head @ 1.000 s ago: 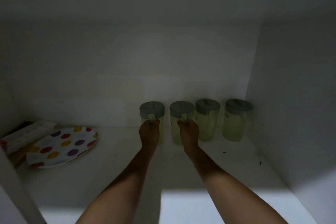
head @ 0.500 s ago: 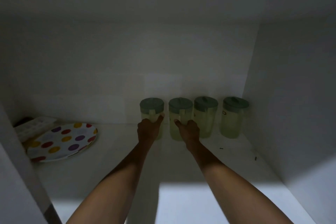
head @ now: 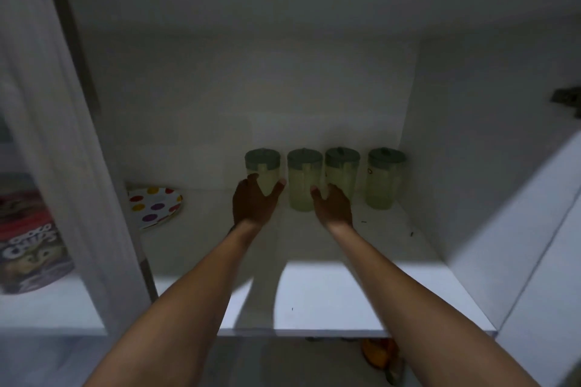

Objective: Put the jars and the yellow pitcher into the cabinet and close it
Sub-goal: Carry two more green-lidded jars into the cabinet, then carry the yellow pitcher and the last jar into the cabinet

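Note:
Four clear jars with green lids stand in a row at the back of the cabinet shelf (head: 314, 292). My left hand (head: 255, 203) is at the lower front of the leftmost jar (head: 262, 166), thumb and fingers spread to either side of it. My right hand (head: 332, 207) hovers with loose, parted fingers just in front of the second jar (head: 303, 179) and third jar (head: 342, 173). The fourth jar (head: 385, 179) stands alone near the right wall. No yellow pitcher is clearly in view.
A polka-dot plate (head: 154, 207) lies at the shelf's left. Left of the white partition (head: 78, 151) sits a cereal bag (head: 28, 248). An open white door (head: 534, 261) hangs at the right. Something orange-yellow (head: 379, 352) shows below the shelf edge.
The view has pulled back out of the cabinet. Both hands have loosened from the two left jars and drawn slightly toward me; the jars stay in place.

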